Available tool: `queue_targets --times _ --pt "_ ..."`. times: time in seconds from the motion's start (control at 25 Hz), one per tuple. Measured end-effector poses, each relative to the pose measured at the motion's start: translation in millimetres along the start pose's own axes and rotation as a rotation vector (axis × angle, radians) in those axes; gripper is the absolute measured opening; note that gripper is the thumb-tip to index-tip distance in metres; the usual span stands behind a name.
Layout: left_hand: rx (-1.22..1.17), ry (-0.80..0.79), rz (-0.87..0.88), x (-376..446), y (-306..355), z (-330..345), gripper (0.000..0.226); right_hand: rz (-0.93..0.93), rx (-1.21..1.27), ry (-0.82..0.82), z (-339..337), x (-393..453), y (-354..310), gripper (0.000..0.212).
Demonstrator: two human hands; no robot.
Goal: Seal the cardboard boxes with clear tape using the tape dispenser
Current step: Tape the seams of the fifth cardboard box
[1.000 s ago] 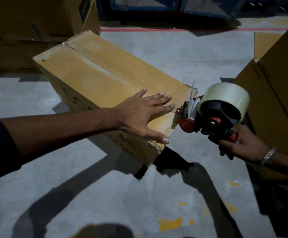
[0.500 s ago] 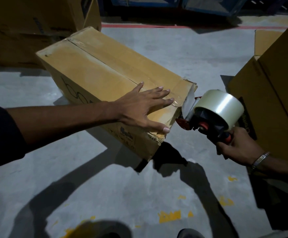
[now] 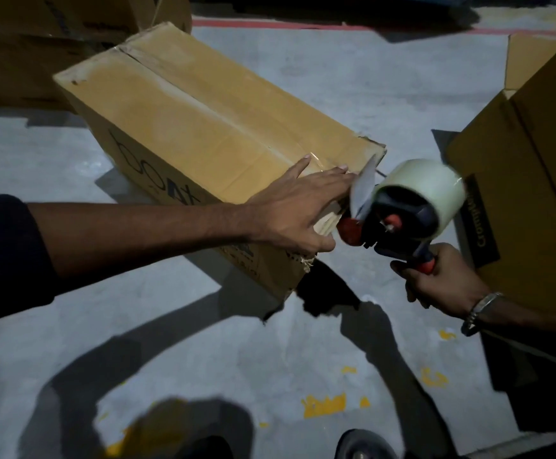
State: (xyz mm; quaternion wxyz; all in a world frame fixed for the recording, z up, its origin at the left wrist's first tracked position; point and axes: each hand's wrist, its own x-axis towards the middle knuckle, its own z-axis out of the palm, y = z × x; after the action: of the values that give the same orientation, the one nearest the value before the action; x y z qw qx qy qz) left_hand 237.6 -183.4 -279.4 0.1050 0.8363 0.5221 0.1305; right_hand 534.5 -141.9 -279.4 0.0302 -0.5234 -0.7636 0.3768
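Long brown cardboard box (image 3: 203, 127), clear tape along its top seam, lies on grey concrete floor (image 3: 270, 352). Left hand (image 3: 300, 217) flat, fingers straight, pressing the box's near end. Beyond those fingertips, red-and-black tape dispenser with clear roll (image 3: 412, 203); right hand (image 3: 442, 279) curled round its handle. More cartons (image 3: 535, 154) right.

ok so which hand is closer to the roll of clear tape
Right. The right hand grips the tape dispenser handle just below the roll of clear tape. The left hand lies flat on the cardboard box, past the dispenser's front end.
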Motion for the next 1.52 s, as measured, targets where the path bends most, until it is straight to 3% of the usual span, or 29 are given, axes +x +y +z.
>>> queue_targets --times 0.32,0.48,0.72,1.04,1.2,1.28,1.52 --pt "0.025 0.035 0.040 2 -5 3 0.097 0.091 -0.050 0.004 -8 -5 -17 0.037" --pt "-0.006 0.041 0.039 4 -6 2 0.095 0.244 0.021 -0.076 -10 -7 -24 0.026" --pt "-0.008 -0.019 0.014 6 -4 0 0.096 0.373 0.053 -0.201 -8 -8 -28 0.040" --pt "-0.049 0.008 0.032 1 -3 -2 0.086 0.025 -0.359 0.252 2 18 4 0.016" --pt "-0.081 -0.026 -0.002 1 -2 -2 0.091 -0.097 -0.596 0.333 1 33 21 0.010" --pt "-0.070 -0.042 0.009 3 -1 -4 0.095 -0.201 -0.742 0.355 -9 43 24 0.018" --pt "-0.042 -0.025 -0.029 11 -16 -6 0.097 -0.242 -0.844 0.364 -24 74 16 0.026"
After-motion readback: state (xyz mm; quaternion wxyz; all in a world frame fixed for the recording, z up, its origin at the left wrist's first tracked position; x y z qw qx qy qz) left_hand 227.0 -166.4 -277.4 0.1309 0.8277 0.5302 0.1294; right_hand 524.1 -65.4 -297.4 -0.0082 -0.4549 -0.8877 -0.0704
